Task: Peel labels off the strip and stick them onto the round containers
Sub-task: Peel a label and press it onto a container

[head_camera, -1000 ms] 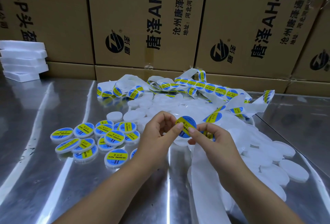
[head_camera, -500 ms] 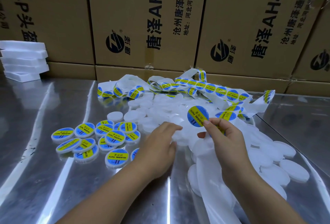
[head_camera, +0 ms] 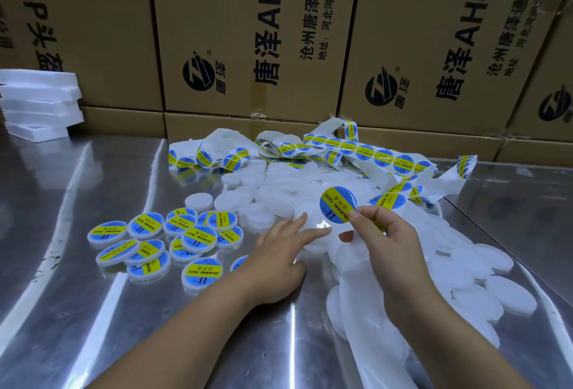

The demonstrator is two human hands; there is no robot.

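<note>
One peeled label (head_camera: 338, 204), round, blue with a yellow band, is held up off the worktop (head_camera: 77, 295) over the white heap, pinched by its lower right edge in the grip of the right hand (head_camera: 384, 233). Held by the rim that way, its sticky back probably stays clear of the fingers. The same hand also has the strip (head_camera: 384, 157) gathered under its curled fingers, and the next label (head_camera: 387, 201) sits just beside the thumb, which looks meant to keep the feed close. The left hand (head_camera: 279, 261) grips nothing. Its fingers are straight and laid on the near edge of the blank containers (head_camera: 263, 199), seemingly to pick one out for this label. The blanks lie heaped and overlapping from the middle to the right, too many to count. The labelled containers (head_camera: 145, 225) are kept apart to the left, about a dozen, though a few overlap and one is half hidden by the left wrist. The strip loops behind the heap, with some ten labels in its longest straight run. At the far left stands a stack of about five foam slabs (head_camera: 37, 103). Cardboard boxes (head_camera: 248, 32) wall off the back, at least four in the upper row.
</note>
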